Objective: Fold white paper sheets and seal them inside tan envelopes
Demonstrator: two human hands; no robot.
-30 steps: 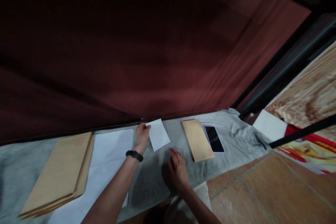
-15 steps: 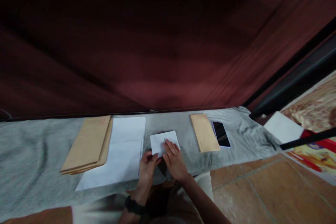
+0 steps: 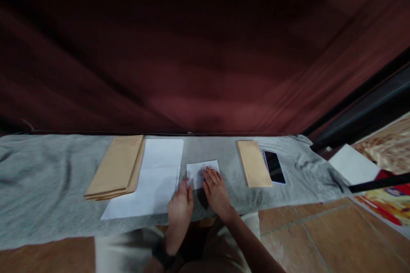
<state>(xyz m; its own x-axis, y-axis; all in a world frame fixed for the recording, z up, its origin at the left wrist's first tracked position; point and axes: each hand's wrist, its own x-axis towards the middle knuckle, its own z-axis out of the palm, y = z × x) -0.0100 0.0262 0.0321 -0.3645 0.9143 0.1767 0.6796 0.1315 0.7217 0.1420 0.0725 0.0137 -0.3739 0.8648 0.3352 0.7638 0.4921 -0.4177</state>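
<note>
A small folded sheet of white paper [image 3: 196, 171] lies on the grey cloth [image 3: 228, 199] in front of me. My right hand [image 3: 216, 190] rests flat on its right half, fingers stretched out. At the paper's lower left corner is my left hand [image 3: 181, 207], its index finger and thumb extended and slightly apart along the edge. Larger white sheets [image 3: 156, 175] lie just left of that hand. Partly covering them is a stack of big brown envelopes [image 3: 113, 166]. To the right of the paper sits a smaller stack of brown envelopes [image 3: 254, 164].
Beside the small envelopes lies a phone [image 3: 274, 167] with a dark screen. A dark red curtain [image 3: 205, 111] hangs behind the cloth. At right are a black frame bar [image 3: 378, 182], a white sheet or card [image 3: 354, 164], a colourful printed package [image 3: 389, 204] and the tiled floor [image 3: 307, 234].
My left hand has gone from pinching the paper's lower corner to lying with fingers extended at its left edge. The right hand still presses on the paper. The view has shifted slightly.
</note>
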